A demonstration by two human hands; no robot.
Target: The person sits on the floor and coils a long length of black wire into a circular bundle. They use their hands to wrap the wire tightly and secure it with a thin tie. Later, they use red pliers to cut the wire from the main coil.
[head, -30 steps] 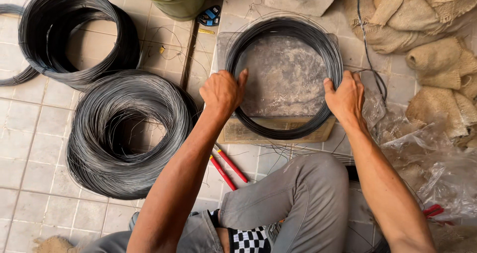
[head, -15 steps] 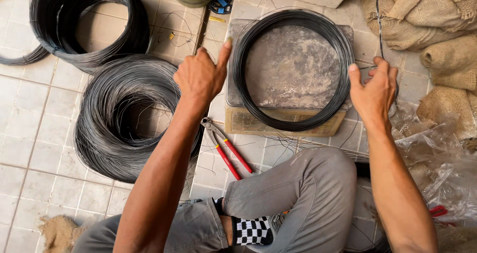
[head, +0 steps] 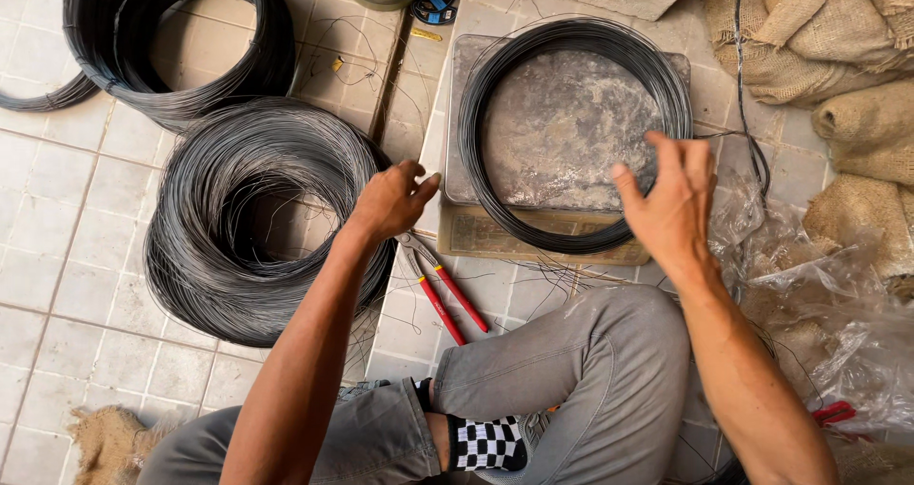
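Dark steel wire, wound into a thin coil (head: pixel 574 133), lies flat on a grey metal plate (head: pixel 562 123) on the tiled floor. Both hands hover clear of it: the left hand (head: pixel 390 199) loosely curled and empty, just above red-handled pliers (head: pixel 443 290); the right hand (head: pixel 671 204) spread, seemingly gripping nothing. A thick wire bundle (head: pixel 257 218) sits beside the left forearm.

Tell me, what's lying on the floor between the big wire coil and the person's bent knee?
Red-handled pliers lie between the big wire coil and the knee, seen in the head view.
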